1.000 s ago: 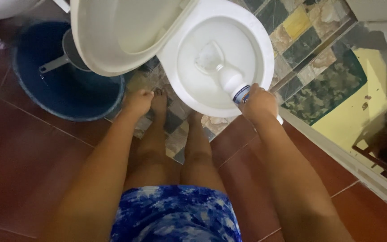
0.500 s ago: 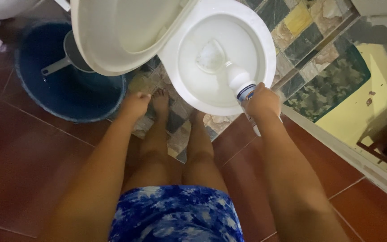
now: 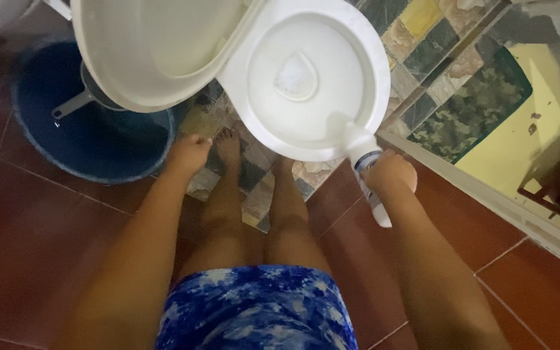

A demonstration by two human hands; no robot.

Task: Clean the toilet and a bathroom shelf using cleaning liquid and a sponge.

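My right hand (image 3: pixel 393 175) grips a white plastic bottle (image 3: pixel 361 146) with a blue band, tilted nozzle-down over the near right rim of the white toilet bowl (image 3: pixel 374 61). The bowl stands open, with water and foam at its bottom. Its white lid (image 3: pixel 150 52) is swung up to the left. My left hand (image 3: pixel 188 154) hangs beside my left leg with the fingers curled and nothing in it, close to the blue bucket (image 3: pixel 92 142). My bare legs and feet stand just in front of the bowl.
A grey dipper (image 3: pixel 72 107) lies in the blue bucket at the left. The floor is red tile with patterned stone tile around the toilet. A raised white threshold (image 3: pixel 487 194) runs diagonally at the right, with a camouflage and yellow mat (image 3: pixel 487 110) beyond it.
My right hand has drawn the bottle back from over the middle of the bowl to the near right rim. The left hand stays by my leg.
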